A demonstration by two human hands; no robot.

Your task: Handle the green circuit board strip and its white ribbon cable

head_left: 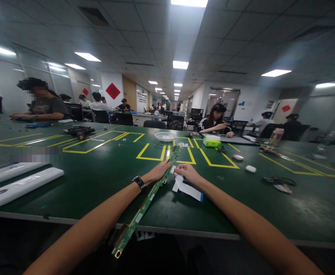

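A long, narrow green circuit board [146, 205] slants across the near edge of the table, its lower end sticking out past that edge. Around its upper part my left hand [159, 170] is closed; a watch is on that wrist. My right hand [188, 172] pinches at the board's right side, at the end of a white flat ribbon cable [189, 190]. The cable is folded and hangs to the right, ending in a blue tip. Whether the cable is still joined to the board is hidden by my fingers.
Yellow tape outlines mark the green table [219, 206]. A white basket [165, 136], a green packet [212, 143] and a white case [250, 169] lie beyond my hands. Two long white units [24, 186] rest at left, a black cable [279, 181] at right. People sit across the table.
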